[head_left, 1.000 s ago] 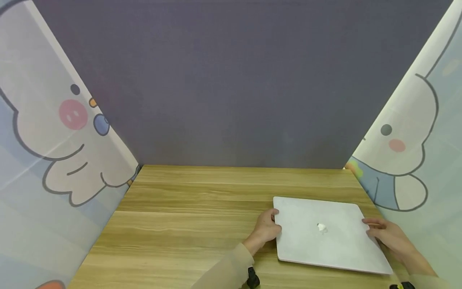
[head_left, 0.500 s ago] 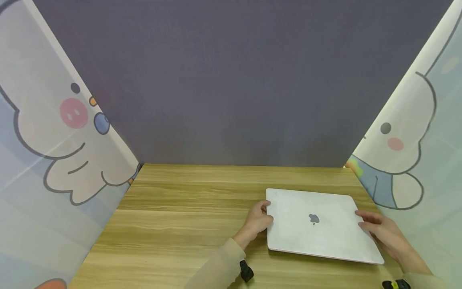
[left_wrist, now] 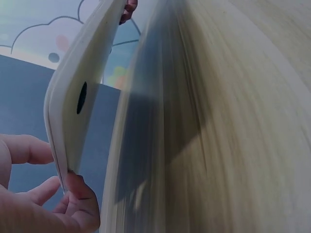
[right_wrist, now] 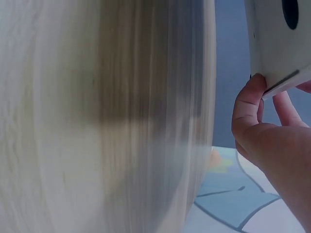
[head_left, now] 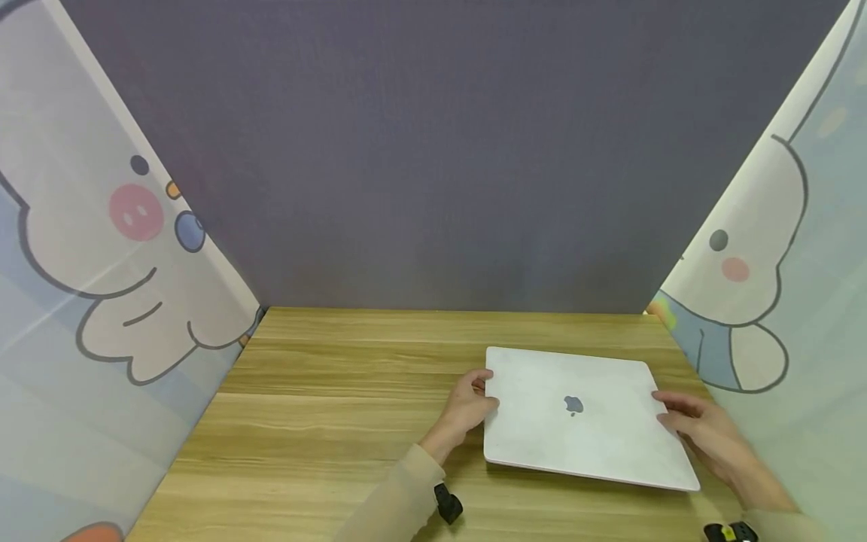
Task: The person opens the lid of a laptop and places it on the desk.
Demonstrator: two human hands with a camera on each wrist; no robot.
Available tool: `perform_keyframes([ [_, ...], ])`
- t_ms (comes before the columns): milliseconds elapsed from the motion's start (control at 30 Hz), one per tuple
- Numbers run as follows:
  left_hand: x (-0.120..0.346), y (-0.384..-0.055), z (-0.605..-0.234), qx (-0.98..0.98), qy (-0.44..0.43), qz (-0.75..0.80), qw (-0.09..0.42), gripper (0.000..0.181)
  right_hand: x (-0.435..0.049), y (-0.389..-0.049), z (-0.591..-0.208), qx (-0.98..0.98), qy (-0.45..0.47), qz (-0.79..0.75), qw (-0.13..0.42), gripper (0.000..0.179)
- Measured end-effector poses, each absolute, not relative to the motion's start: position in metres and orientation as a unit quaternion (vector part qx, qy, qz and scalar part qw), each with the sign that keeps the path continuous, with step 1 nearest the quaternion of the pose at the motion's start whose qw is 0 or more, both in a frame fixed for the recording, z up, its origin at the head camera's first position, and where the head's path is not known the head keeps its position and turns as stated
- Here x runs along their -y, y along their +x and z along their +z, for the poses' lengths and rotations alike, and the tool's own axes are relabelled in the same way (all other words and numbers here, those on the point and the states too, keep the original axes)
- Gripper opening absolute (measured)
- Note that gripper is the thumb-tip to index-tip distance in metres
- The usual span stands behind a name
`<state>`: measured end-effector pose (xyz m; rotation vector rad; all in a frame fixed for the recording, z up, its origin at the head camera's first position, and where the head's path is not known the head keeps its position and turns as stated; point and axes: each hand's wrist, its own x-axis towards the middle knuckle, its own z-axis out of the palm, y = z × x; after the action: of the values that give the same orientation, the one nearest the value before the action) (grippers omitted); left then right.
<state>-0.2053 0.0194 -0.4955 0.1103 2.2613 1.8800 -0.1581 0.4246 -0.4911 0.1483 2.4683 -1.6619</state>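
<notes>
A closed silver laptop [head_left: 589,452] with a dark apple logo on its lid is held over the right part of the wooden table. My left hand [head_left: 466,405] grips its left edge, thumb on the lid side and other fingers reaching below. At the opposite edge my right hand [head_left: 707,433] pinches the laptop. The left wrist view has the laptop's underside [left_wrist: 90,63] facing the tabletop across a gap, with a dark oval foot on it. Fingers of the right hand [right_wrist: 272,141] support the laptop's underside [right_wrist: 277,48] near a corner in the right wrist view.
The wooden table [head_left: 325,421] extends to the left of the laptop. A dark grey panel [head_left: 433,165] rises behind its far edge. Cartoon-printed sheets [head_left: 169,316] flank both sides, the right-hand sheet [head_left: 806,436] close to the right hand.
Both hands have carried the laptop leftward and a little toward the far edge. The bright glare on its logo has gone, and the grip looks the same.
</notes>
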Motion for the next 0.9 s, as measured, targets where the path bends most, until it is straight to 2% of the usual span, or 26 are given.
perform_keyframes([
  [200,-0.008,-0.208,-0.494,-0.759,0.026,0.643,0.097,0.049,-0.415,-0.167,-0.489,-0.821,0.031,-0.566,0.066,0.055],
  [467,0.003,-0.214,-0.490,-0.759,0.020,0.645,0.085,0.049,-0.403,-0.179,-0.485,-0.802,0.007,-0.593,0.064,0.047],
  [900,0.031,-0.209,-0.487,-0.770,0.016,0.632,0.083,0.049,-0.370,-0.176,-0.483,-0.812,0.004,-0.581,0.058,0.055],
])
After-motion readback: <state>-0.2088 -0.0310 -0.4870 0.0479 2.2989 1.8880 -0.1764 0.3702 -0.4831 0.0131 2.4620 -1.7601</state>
